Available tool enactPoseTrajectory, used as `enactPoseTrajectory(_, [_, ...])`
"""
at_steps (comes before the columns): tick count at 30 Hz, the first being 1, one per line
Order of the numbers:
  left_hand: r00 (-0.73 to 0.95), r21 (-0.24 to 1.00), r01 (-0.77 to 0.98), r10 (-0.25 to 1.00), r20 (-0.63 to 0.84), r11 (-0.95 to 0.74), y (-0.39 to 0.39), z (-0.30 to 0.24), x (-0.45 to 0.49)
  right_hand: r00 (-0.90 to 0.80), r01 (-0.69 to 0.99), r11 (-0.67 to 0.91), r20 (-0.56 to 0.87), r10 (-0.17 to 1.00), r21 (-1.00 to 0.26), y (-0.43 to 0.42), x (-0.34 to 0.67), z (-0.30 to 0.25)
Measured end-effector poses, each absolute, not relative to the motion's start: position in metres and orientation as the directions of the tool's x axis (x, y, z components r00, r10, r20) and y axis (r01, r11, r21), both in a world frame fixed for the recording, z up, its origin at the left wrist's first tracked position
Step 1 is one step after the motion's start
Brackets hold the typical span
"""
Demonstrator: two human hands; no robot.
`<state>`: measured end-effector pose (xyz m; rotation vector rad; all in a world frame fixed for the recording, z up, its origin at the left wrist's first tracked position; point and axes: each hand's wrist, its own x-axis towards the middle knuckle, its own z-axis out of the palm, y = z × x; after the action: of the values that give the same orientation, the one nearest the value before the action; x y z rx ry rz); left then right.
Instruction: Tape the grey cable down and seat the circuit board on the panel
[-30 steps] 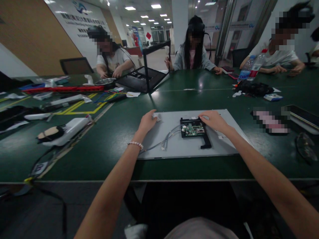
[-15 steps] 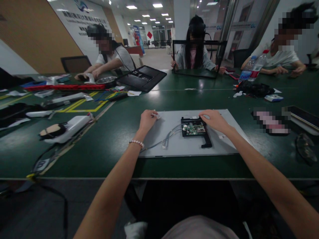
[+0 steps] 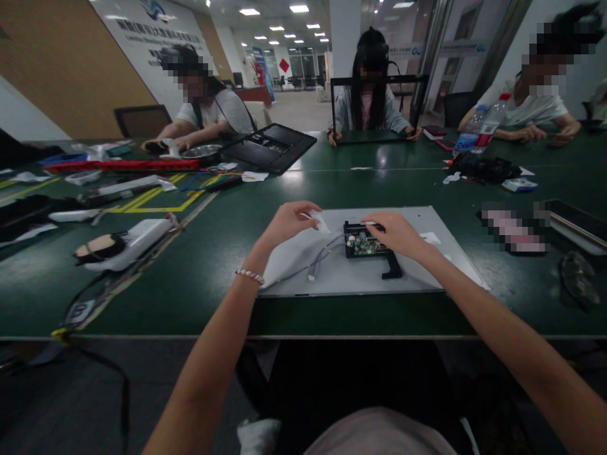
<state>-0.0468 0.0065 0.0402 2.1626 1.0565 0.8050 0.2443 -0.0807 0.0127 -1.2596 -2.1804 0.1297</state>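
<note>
My left hand (image 3: 294, 222) is closed in a pinch on the raised corner of a thin whitish film (image 3: 323, 222), above the left back part of a flat grey panel (image 3: 284, 287). On the panel lies a black plastic bracket (image 3: 392, 268) holding a green circuit board (image 3: 363, 245). Grey cables (image 3: 322, 256) run from the board to the left. My right hand (image 3: 396, 232) reaches over the bracket's upper right part, its fingers closed at the back edge. Something small and white shows by those fingertips, too little to name.
A white device (image 3: 137, 243) lies to the left, near a black cable (image 3: 88, 291). A phone (image 3: 515, 230) and glasses (image 3: 578, 278) lie right. Bottles (image 3: 490, 126) stand farther back. Across the table, a person holds a large black frame (image 3: 379, 138); two other people sit nearby.
My left hand has moved right, bringing the film's corner up and inward. My right hand has shifted left along the bracket's back edge. Across the table, the large frame has come down slightly.
</note>
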Motion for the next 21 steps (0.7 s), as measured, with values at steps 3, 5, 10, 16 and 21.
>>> enactPoseTrajectory(3, [0.628,0.728,0.455,0.765,0.145,-0.512,-0.001,0.041,-0.043,-0.412,0.703,0.596,0.461,0.786,-0.388,-0.090,0.230,0.014])
enactPoseTrajectory(5, [0.680,0.735,0.453,0.729,0.080,-0.504,-0.003,0.040,-0.041,-0.456,0.670,0.637,0.465,0.759,-0.381,-0.096,0.220,0.015])
enactPoseTrajectory(10, [0.706,0.694,0.488,0.707,0.042,-0.529,-0.007,0.038,-0.034,-0.600,0.581,0.759,0.475,0.644,-0.294,-0.106,0.190,0.013])
enactPoseTrajectory(16, [0.691,0.720,0.489,0.722,0.024,-0.492,-0.009,0.035,-0.030,-0.706,0.544,0.828,0.458,0.540,-0.137,-0.108,0.172,0.005])
enactPoseTrajectory(21, [0.725,0.683,0.475,0.687,0.055,-0.556,-0.004,0.030,-0.032,-0.704,0.602,0.797,0.437,0.560,-0.051,-0.107,0.172,0.002])
